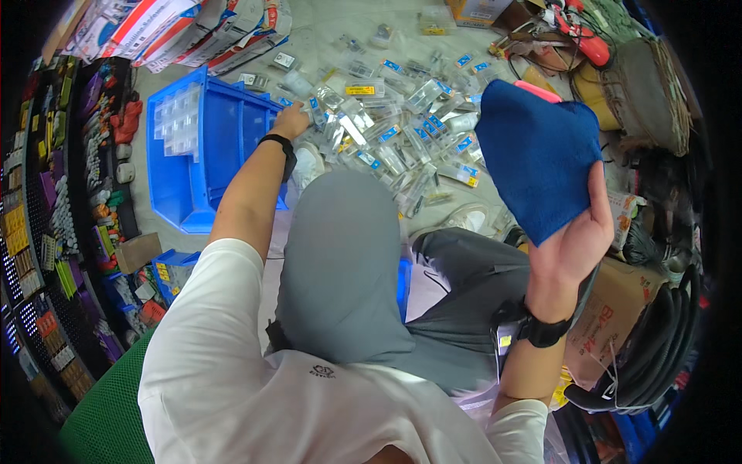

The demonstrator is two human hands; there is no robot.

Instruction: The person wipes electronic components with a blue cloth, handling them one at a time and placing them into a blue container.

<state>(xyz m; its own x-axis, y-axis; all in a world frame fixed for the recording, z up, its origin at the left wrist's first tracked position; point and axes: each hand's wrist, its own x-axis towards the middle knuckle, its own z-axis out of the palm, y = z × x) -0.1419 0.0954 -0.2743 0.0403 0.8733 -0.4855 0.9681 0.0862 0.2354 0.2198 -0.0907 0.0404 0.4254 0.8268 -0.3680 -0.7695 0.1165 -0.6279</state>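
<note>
My left hand [291, 120] reaches down at the edge of a pile of small clear plastic boxes [385, 151], beside a blue plastic bin [214, 168]; whether its fingers hold a box cannot be told. Many of the boxes bear blue or yellow labels. On the right, my right hand [574, 243] is raised with a dark blue cloth [536, 156] held between thumb and palm; the cloth hides most of its fingers. Clear plastic boxes in rows [179, 122] stand inside the far-left part of the blue bin.
Shelves of packaged goods [58, 232] line the left side. White printed sacks [191, 32] lie at the upper left. A cardboard box [614, 313], coiled black hose [666, 348] and a red-handled tool [591, 46] are at the right. My shoes [469, 219] touch the pile's near edge.
</note>
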